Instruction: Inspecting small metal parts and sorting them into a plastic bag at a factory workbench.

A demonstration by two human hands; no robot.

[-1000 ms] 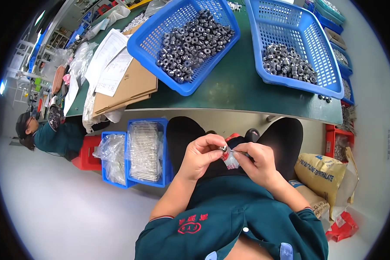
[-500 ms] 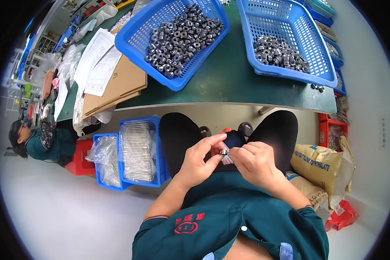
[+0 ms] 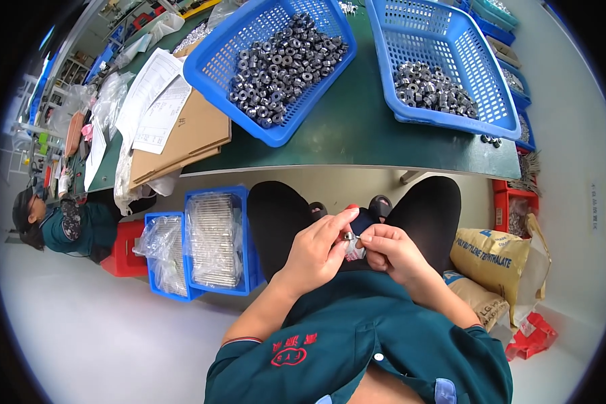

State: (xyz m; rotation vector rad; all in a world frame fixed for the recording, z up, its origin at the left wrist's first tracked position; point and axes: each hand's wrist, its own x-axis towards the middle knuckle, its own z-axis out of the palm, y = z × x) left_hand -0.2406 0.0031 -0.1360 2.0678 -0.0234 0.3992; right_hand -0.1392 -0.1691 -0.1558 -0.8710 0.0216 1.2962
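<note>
Over my lap, my left hand pinches a small shiny metal ring-shaped piece between thumb and fingers. My right hand is close beside it, thumb and forefinger pressed together on something thin that points at the piece; it is too small to name. On the table beyond, a blue perforated basket is heaped with metal rings. A second blue basket, to the right, holds a smaller heap of similar metal pieces.
The green table's edge runs ahead of my knees. Cardboard and papers lie left. Blue crates of bagged metal rods stand by my left leg; sacks stand right. A co-worker sits far left.
My right hand has shifted slightly away from the metal piece, and its fingers have turned. My left hand still holds the piece, its fingers now more stretched. The view has tilted a little.
</note>
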